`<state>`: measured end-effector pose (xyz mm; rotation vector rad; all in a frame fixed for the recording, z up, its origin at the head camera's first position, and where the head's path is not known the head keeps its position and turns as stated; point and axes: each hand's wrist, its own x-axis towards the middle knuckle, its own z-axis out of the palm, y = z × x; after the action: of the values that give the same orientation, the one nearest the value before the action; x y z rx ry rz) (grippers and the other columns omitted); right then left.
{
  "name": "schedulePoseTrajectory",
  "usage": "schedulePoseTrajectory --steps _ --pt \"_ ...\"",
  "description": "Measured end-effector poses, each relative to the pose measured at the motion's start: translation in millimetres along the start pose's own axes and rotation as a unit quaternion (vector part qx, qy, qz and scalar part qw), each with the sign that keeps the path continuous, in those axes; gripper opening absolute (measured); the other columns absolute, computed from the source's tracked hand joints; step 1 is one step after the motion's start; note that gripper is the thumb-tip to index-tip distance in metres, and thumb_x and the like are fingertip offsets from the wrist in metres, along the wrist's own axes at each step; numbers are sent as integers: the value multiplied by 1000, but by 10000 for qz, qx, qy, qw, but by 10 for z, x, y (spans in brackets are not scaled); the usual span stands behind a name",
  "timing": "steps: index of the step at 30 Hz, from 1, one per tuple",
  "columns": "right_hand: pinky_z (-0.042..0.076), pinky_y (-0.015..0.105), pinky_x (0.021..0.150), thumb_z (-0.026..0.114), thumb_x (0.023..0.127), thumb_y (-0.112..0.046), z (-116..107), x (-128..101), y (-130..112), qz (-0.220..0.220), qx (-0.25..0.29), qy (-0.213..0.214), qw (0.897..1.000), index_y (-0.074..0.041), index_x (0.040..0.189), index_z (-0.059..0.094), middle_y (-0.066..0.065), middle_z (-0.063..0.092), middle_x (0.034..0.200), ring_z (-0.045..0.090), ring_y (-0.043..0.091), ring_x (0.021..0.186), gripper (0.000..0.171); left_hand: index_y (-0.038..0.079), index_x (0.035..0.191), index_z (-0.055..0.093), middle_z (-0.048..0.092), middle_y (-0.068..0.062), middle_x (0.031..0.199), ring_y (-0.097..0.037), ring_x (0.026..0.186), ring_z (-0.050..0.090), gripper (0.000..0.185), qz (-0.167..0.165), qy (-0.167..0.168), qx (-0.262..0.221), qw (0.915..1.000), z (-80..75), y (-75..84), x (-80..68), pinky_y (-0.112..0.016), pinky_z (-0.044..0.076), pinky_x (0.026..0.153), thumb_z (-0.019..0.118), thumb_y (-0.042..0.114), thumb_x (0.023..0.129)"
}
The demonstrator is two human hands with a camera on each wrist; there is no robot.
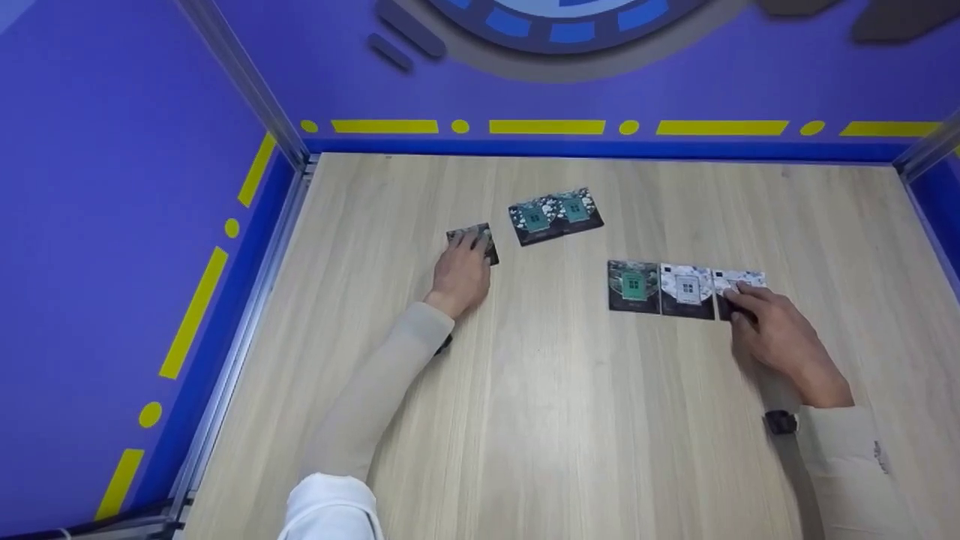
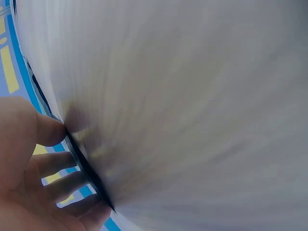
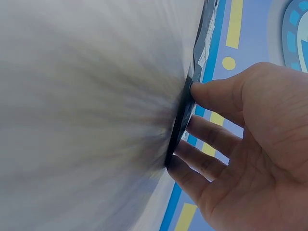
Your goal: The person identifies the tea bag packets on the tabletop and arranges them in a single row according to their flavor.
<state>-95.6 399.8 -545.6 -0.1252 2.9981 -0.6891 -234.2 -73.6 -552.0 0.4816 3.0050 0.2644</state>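
Green, white and black show on three small flat cards in a row, just left of the right grip (image 1: pixel 784 337), whose thumb and fingertips pinch the endmost one, a white-and-dark card (image 1: pixel 724 307). Going leftward from that grip come a white-patterned card (image 1: pixel 688 292) and then a green-panelled card (image 1: pixel 634 286), with only thin seams between. The left grip (image 1: pixel 461 274) bends thumb and fingers over a darker card (image 1: pixel 491 251), apparently pinching it by its edges; much of its face is hidden from me. Just beyond that grip and to its right, a pair of teal-panelled cards (image 1: pixel 536 218) lies aslant.

To my eye the step in hand is squaring these cards up. At the right grip I'd favour light fingertips and a flat, level push; too much force could ride one edge over its neighbour or skew the row. The left grip's card slants much as the pair does, so sliding it rightward and slightly outward should need little turning.

For moving, the wood-grained surface (image 1: pixel 540 405) stretches wide between the grips and back toward the person. The back wall (image 1: pixel 555 97) stands well beyond both, and the side wall (image 1: pixel 112 225) well left of the left grip.
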Motion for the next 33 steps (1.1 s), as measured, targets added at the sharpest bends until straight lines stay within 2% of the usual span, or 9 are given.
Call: schedulePoseTrajectory --steps 3,12,21,27,33 --pt "34 80 112 55 107 -9 -2 -1 -4 26 44 -30 10000 8 150 54 36 42 159 38 62 144 46 2 160 45 41 -20 168 -38 158 38 51 50 -46 84 9999 4 16 -27 -45 31 131 44 22 114" --pt "37 79 110 57 105 -4 10 8 12 -178 -18 133 9998 10 145 58 38 46 155 42 63 140 42 4 161 45 43 -19 167 -40 157 39 51 37 -89 193 9998 19 83 -78 -47 36 129 44 24 114" --pt "35 80 111 55 107 -8 0 11 7 -26 16 14 10000 9 148 55 36 43 158 39 63 143 44 2 161 46 45 -18 166 -35 157 40 51 365 -135 632 9972 28 191 -144 -44 30 132 44 24 114" --pt "35 80 111 57 106 -6 -5 18 -4 -28 11 54 10000 9 148 56 37 44 158 39 63 142 45 2 159 47 48 -16 165 -30 158 40 50 656 -165 1029 9924 29 268 -177 -42 26 134 42 24 114" --pt "35 80 111 57 106 -6 0 10 -8 -48 -10 58 10000 9 148 56 37 45 157 39 64 142 44 2 158 49 49 -16 164 -29 157 41 50 790 -127 1007 9917 64 324 -208 -42 27 133 43 24 114"
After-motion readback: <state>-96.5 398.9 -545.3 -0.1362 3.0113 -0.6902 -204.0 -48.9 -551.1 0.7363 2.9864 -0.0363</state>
